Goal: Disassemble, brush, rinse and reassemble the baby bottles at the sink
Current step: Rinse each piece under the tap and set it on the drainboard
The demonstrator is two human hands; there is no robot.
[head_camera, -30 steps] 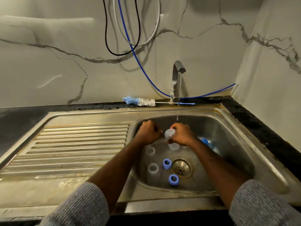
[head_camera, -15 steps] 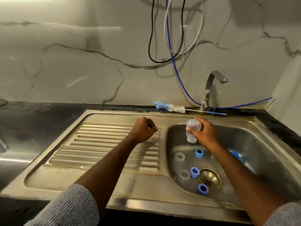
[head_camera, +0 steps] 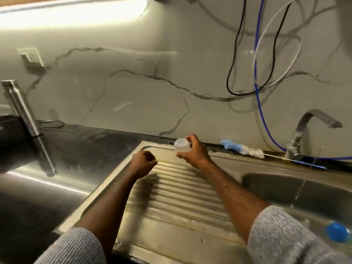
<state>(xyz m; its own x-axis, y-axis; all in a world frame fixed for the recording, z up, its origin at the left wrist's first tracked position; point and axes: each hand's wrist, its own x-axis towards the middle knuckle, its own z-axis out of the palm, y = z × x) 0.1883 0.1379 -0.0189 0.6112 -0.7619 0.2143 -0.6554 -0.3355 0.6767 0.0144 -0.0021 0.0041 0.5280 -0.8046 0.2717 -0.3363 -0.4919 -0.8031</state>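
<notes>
Right hand [head_camera: 194, 151] grip wraps the small clear plastic baby bottle [head_camera: 182, 149] — upright, above the ribbed steel drainboard [head_camera: 181, 191], far end. Left hand [head_camera: 142, 164] clenched on nothing, just beside — bottle lies to its right.

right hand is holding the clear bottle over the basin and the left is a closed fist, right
Not quite. The head view shows the right hand holding the clear bottle over the ribbed drainboard, not the basin. The left hand is indeed a closed fist.
</notes>
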